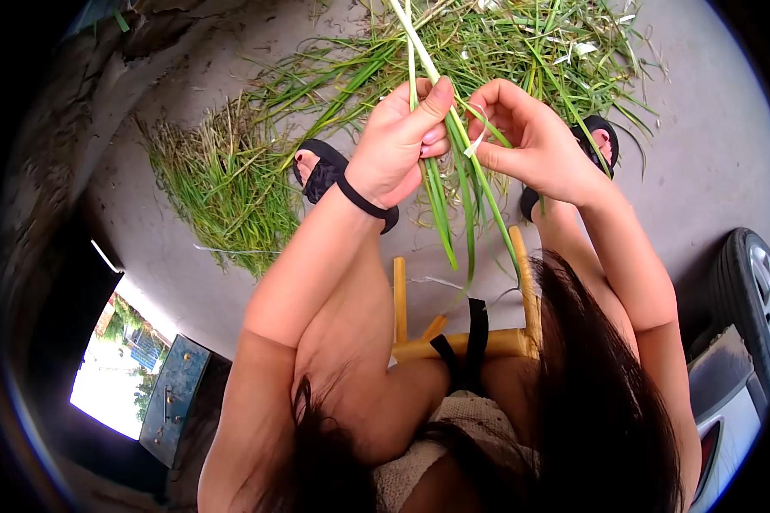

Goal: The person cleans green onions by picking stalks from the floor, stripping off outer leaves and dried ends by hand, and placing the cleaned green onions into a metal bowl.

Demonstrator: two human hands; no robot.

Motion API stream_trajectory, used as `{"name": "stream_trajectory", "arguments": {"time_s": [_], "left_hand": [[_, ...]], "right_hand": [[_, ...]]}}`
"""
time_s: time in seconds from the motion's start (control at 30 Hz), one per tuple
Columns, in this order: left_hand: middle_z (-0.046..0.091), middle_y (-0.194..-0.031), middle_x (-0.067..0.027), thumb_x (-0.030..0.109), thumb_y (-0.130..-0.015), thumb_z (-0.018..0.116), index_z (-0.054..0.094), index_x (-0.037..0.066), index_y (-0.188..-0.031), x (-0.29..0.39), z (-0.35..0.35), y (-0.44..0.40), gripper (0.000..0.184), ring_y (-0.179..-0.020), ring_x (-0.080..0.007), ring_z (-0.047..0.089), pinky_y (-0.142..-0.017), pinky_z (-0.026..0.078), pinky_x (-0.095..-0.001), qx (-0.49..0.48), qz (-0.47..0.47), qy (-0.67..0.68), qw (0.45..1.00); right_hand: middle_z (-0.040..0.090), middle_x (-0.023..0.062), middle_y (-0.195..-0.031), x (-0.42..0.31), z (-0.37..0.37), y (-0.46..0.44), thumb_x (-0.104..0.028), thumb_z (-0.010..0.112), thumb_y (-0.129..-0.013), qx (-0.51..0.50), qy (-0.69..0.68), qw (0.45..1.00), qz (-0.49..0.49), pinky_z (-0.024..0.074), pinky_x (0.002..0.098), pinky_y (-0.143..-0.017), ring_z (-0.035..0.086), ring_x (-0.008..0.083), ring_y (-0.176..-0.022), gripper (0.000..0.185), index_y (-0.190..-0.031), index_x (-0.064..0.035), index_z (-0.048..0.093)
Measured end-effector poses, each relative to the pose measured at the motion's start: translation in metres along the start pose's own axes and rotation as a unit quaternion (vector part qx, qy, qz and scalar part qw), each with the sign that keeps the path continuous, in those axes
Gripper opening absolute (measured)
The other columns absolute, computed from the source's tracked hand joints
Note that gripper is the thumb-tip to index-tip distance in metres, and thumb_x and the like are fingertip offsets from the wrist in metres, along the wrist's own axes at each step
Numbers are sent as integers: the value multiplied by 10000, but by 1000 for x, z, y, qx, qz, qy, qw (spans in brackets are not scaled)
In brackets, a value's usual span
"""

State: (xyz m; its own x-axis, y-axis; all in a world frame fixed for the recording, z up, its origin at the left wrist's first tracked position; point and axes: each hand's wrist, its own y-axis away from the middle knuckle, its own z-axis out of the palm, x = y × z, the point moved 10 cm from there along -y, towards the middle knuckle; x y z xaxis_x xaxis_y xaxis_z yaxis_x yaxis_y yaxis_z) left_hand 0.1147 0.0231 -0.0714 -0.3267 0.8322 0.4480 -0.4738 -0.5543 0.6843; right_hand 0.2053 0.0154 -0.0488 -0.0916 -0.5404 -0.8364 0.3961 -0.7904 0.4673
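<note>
Well left of the held stalks (417, 43): heap of green-brown blades (218, 188) on the floor (701, 158). Touching the stalks from their left: left hand (402, 137), closed round them, thumb laid over; the nearer hand, since it bears them. Stalks pass through it, long axis slanting from pale ends, away from the body, to leaf tips nearer the body and somewhat rightward, toward the stool (428, 349). Just right of the stalks: right hand (535, 141), fingers curled, thumb beside a pale strip (474, 144); whether it pinches strip or leaf, cannot tell. Far right of the stalks, a tyre (734, 282). Pale ends cut off by the view's top edge; stretch inside the left fist hidden; loose blades (522, 43) beyond the stalks too tangled to separate.
</note>
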Motion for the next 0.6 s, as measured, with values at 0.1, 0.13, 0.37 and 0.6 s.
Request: {"name": "stream_trajectory", "arguments": {"time_s": [0.1,0.13,0.37,0.6], "left_hand": [[404,-646,47,244,-899,535,483,77,-850,6,1,2,182,-523,-12,318,-452,263,-159,17,19,-27,999],[394,-634,48,251,-908,517,491,82,-843,8,1,3,183,-526,-11,312,-454,258,-155,25,26,-44,998],[432,-694,47,210,-908,518,499,90,-902,13,5,4,122,-540,-18,331,-465,271,-162,-11,55,-50,997],[430,-692,42,136,-910,497,502,76,-969,18,9,6,85,-529,-22,322,-460,268,-168,-19,61,-55,996]], "right_hand": [[533,57,-905,-33,-12,5,0,646,-689,119,183,967,-128,452,273,-638,540,154,-798,362,-1013,-38,491],[534,61,-902,-45,-9,6,-1,655,-680,114,219,953,-177,455,279,-644,543,168,-795,380,-1024,-43,502],[558,103,-916,-71,10,23,34,635,-685,111,338,864,-356,483,309,-635,575,252,-779,322,-989,-62,591],[581,118,-899,-75,3,31,39,673,-653,196,340,828,-400,492,307,-649,591,251,-773,288,-919,-32,586]]}}
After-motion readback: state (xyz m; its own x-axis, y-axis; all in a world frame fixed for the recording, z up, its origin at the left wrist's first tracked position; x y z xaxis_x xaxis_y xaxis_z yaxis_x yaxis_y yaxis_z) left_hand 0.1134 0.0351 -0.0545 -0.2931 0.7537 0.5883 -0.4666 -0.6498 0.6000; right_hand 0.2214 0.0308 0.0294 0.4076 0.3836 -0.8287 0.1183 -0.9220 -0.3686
